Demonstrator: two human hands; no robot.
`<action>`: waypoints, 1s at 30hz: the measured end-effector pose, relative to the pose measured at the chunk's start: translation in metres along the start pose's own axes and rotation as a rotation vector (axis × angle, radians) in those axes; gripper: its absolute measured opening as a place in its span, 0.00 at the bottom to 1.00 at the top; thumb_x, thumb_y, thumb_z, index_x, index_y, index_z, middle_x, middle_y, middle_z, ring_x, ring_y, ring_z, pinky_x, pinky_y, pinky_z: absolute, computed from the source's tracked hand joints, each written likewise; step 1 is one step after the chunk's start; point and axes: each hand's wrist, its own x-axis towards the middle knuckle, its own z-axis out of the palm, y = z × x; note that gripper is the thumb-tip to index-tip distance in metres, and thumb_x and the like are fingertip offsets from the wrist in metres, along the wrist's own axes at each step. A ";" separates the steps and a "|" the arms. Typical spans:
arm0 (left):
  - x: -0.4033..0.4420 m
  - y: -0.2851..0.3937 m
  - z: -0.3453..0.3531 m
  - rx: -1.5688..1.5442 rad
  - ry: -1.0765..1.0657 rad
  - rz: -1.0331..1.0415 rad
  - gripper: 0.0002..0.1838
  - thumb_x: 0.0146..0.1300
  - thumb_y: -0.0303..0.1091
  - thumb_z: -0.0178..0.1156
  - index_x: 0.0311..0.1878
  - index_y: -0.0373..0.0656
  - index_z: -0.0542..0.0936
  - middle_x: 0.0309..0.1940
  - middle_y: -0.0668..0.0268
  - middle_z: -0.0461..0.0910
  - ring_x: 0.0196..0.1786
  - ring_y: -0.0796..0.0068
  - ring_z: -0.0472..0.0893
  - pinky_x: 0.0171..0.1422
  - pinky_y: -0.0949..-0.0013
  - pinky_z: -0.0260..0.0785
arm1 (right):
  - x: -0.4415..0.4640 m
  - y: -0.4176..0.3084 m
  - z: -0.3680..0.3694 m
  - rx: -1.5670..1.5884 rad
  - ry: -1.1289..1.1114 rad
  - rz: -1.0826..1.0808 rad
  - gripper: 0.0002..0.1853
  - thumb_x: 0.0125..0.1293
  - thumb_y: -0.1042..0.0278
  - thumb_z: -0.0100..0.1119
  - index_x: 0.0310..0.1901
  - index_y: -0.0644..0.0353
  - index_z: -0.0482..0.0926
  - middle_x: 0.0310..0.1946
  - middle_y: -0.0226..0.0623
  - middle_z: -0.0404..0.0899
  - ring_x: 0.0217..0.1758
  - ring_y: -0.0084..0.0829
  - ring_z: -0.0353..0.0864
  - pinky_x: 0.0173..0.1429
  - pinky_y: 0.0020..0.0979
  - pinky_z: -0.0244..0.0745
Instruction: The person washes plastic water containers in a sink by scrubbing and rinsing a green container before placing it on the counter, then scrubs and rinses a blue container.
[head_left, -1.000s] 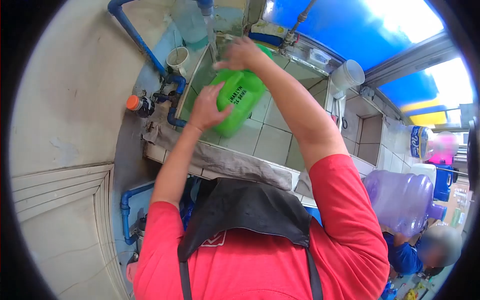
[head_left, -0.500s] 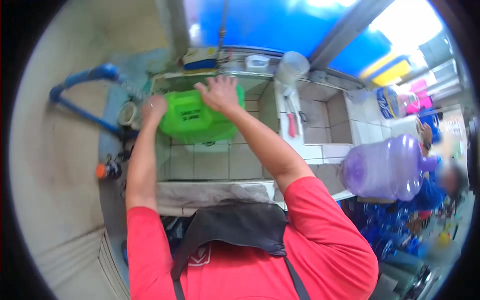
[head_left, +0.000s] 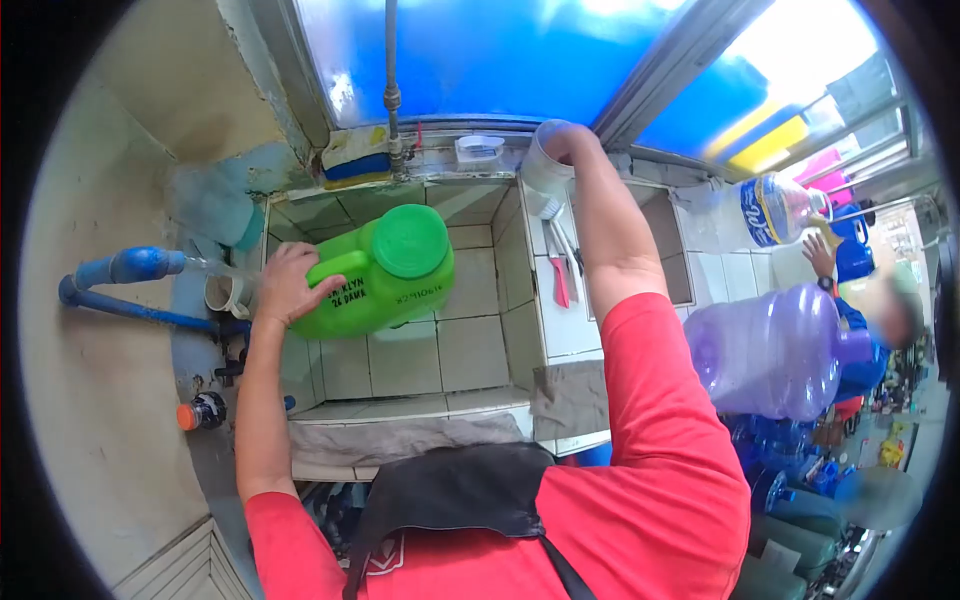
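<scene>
A green plastic jug [head_left: 375, 290] with a round green lid and black writing lies tilted in the tiled sink [head_left: 468, 355]. My left hand [head_left: 290, 283] rests on its left end by the handle, fingers bent around the edge. Up at the right, my right hand [head_left: 566, 143] reaches into a whitish plastic pail [head_left: 545, 170] on the sink's back ledge; the fingers are hidden inside. Below the pail, a white brush [head_left: 551, 210] and a pink-handled tool [head_left: 560, 283] lie on the tiles.
A blue pipe [head_left: 140, 265] with running water is at the left, near a white cup [head_left: 228, 295]. A clear purple water bottle [head_left: 765, 350] lies at the right, beyond it a person in blue [head_left: 862, 365]. A grey cloth [head_left: 400, 438] covers the sink's front edge.
My right hand has left the jug and gone right into the pail. The jug has turned, so its lid now shows. My left hand stays at its left end. The view has shifted.
</scene>
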 end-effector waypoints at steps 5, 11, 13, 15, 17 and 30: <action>-0.004 0.007 0.000 -0.027 0.042 -0.035 0.29 0.52 0.59 0.69 0.41 0.38 0.85 0.49 0.59 0.81 0.54 0.56 0.77 0.60 0.57 0.70 | 0.095 0.042 0.054 0.032 0.348 0.148 0.22 0.71 0.53 0.51 0.62 0.52 0.77 0.68 0.39 0.71 0.72 0.44 0.67 0.71 0.43 0.64; -0.001 0.008 0.006 -0.078 0.084 -0.099 0.28 0.51 0.57 0.70 0.39 0.36 0.85 0.48 0.59 0.81 0.54 0.56 0.77 0.59 0.58 0.70 | 0.025 0.019 0.011 -0.233 0.121 -0.181 0.18 0.67 0.55 0.53 0.50 0.55 0.85 0.53 0.49 0.82 0.54 0.44 0.82 0.53 0.43 0.77; 0.001 0.009 0.006 -0.079 0.090 -0.104 0.28 0.51 0.57 0.70 0.38 0.36 0.85 0.47 0.59 0.81 0.54 0.57 0.77 0.59 0.58 0.71 | 0.020 0.037 -0.006 -0.006 0.222 -0.105 0.16 0.63 0.59 0.55 0.45 0.59 0.86 0.44 0.50 0.85 0.44 0.42 0.85 0.45 0.42 0.78; 0.000 0.004 0.008 -0.105 0.085 -0.093 0.29 0.51 0.58 0.70 0.38 0.36 0.85 0.46 0.59 0.81 0.54 0.56 0.78 0.59 0.57 0.71 | 0.009 0.052 -0.013 0.078 0.337 -0.154 0.17 0.61 0.60 0.57 0.44 0.61 0.85 0.43 0.49 0.86 0.43 0.42 0.84 0.45 0.42 0.77; 0.002 0.002 0.012 -0.096 0.091 -0.077 0.31 0.51 0.62 0.69 0.36 0.38 0.85 0.44 0.59 0.82 0.52 0.57 0.79 0.58 0.57 0.71 | 0.005 0.060 -0.014 -0.037 0.413 -0.336 0.18 0.58 0.60 0.60 0.45 0.64 0.84 0.42 0.48 0.86 0.42 0.42 0.84 0.48 0.42 0.76; -0.038 0.027 0.001 -0.057 0.049 0.082 0.34 0.47 0.69 0.68 0.26 0.40 0.86 0.36 0.60 0.83 0.48 0.57 0.80 0.54 0.56 0.72 | -0.089 -0.064 0.030 -0.153 0.560 -0.107 0.22 0.50 0.62 0.65 0.49 0.54 0.82 0.43 0.48 0.84 0.51 0.49 0.82 0.53 0.47 0.77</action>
